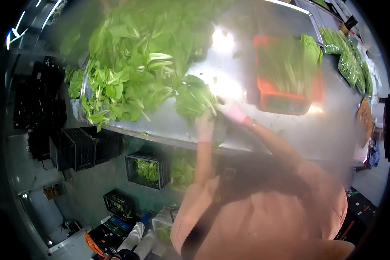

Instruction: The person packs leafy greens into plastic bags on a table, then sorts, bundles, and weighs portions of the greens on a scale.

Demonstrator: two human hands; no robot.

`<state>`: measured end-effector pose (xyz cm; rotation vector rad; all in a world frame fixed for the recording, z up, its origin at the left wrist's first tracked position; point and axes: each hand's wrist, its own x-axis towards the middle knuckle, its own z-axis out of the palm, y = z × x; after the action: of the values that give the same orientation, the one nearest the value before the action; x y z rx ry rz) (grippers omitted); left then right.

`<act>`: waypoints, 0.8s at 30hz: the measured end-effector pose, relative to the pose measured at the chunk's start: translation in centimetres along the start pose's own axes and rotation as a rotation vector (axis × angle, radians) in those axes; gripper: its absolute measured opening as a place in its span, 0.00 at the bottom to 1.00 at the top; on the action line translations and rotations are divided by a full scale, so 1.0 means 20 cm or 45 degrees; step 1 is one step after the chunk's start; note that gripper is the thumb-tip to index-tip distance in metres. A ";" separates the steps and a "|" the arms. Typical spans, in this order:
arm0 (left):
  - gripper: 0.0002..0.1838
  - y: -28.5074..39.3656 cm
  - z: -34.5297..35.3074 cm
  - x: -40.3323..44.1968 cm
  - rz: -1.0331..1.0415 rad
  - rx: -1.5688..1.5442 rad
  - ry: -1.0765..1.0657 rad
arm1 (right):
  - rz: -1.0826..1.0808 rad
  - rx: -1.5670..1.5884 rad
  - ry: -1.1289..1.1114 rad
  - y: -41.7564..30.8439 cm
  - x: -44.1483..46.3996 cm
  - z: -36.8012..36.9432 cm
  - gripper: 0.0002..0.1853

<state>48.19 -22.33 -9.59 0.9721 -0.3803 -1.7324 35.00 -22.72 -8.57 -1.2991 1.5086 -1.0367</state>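
Note:
A bunch of leafy greens (191,100) with pale stems lies at the middle of the metal table (160,125). My left hand (204,120), in a whitish glove, is closed round the stem end of this bunch. From the right, my right hand (230,110), gloved in white and pink, reaches the same stems; its fingers are blurred, and their hold is unclear. Left of both hands spreads a large heap of loose greens (134,73). On the right stands an orange basket (264,84) with long-stemmed greens (288,65) in it.
Bagged greens (349,65) lie at the table's far right. Below the table's front edge, a black crate (162,173) holds greens, with dark crates (78,149) farther left. A smaller black crate (117,201) stands on the floor. Haze blurs much of the view.

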 end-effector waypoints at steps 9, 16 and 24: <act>0.12 0.00 -0.04 -0.10 0.281 0.280 0.123 | -0.232 -0.496 0.065 -0.18 -0.11 -0.07 0.29; 0.11 0.04 0.05 -0.18 0.352 0.288 0.100 | 0.306 0.548 -0.247 -0.12 -0.08 -0.06 0.19; 0.15 -0.03 0.08 -0.21 0.159 0.175 0.084 | 0.305 0.648 -0.226 -0.17 -0.10 -0.12 0.20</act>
<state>47.12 -18.66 -7.28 1.0789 -0.5120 -1.5734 33.73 -21.01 -4.47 -0.8074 1.1342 -1.0307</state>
